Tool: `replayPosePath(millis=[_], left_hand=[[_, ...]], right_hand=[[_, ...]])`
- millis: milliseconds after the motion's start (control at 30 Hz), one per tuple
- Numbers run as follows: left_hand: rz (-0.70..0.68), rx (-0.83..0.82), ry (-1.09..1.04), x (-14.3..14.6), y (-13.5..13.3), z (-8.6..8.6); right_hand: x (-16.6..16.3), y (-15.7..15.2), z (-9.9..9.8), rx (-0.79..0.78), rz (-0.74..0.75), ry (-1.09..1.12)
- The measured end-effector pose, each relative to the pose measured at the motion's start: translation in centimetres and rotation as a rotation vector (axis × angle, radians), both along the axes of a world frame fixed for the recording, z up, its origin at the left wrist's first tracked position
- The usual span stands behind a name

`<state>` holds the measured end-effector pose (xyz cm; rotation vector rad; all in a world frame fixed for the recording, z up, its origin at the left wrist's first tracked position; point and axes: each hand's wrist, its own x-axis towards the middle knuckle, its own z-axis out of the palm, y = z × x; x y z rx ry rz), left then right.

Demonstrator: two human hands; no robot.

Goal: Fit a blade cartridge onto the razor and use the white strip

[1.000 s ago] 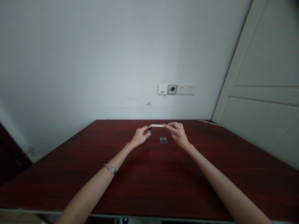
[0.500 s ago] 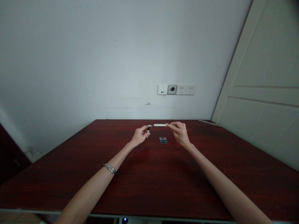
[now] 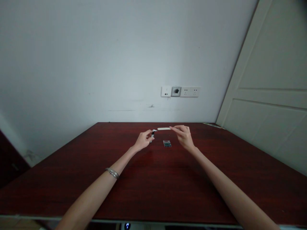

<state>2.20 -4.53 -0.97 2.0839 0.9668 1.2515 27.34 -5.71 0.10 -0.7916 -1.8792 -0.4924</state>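
My left hand (image 3: 143, 140) pinches a small razor (image 3: 152, 135) with a silver-grey and black handle, its pale head uppermost and leaning right. My right hand (image 3: 184, 135) grips one end of a flat white stick (image 3: 164, 128) between thumb and fingers, holding it almost level. The stick's free left end comes up close beside the razor's head; whether they touch I cannot tell. Below and between both hands, a small clear plastic case (image 3: 167, 143) with dark greenish contents lies on the table.
A dark red wooden table (image 3: 153, 179) reaches back to a pale wall. Sockets and a switch plate (image 3: 189, 92) are mounted on the wall. A light panelled door (image 3: 268, 105) stands at the right, and a thin strip (image 3: 213, 126) lies near the far right corner.
The razor's head has tipped slightly right, narrowing the gap to the stick's end. Both hands keep their grips, and the whole view has shifted a little.
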Motion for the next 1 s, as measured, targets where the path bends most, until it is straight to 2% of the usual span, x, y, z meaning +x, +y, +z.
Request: replayPosePath(millis=[200, 467, 700, 900, 1000], left_hand=[[0.001, 0.043, 0.015, 0.6, -0.1, -0.2], [0.015, 0.043, -0.004, -0.1, -0.4, 0.3], [0.006, 0.049, 0.021, 0.5, -0.4, 0.4], [0.008, 0.063, 0.016, -0.1, -0.3, 0.3], [0.01, 0.084, 0.042, 0.1, -0.2, 0.0]], right_hand=[[-1.9, -0.6, 0.2, -0.02, 0.033, 0.011], [0.5, 0.3, -0.4, -0.021, -0.037, 0.039], [-1.4, -0.4, -0.3, -0.04, 0.036, 0.043], [-0.3, -0.4, -0.2, -0.033, -0.004, 0.022], [-0.8, -0.7, 0.1, -0.026, 0.006, 0.046]])
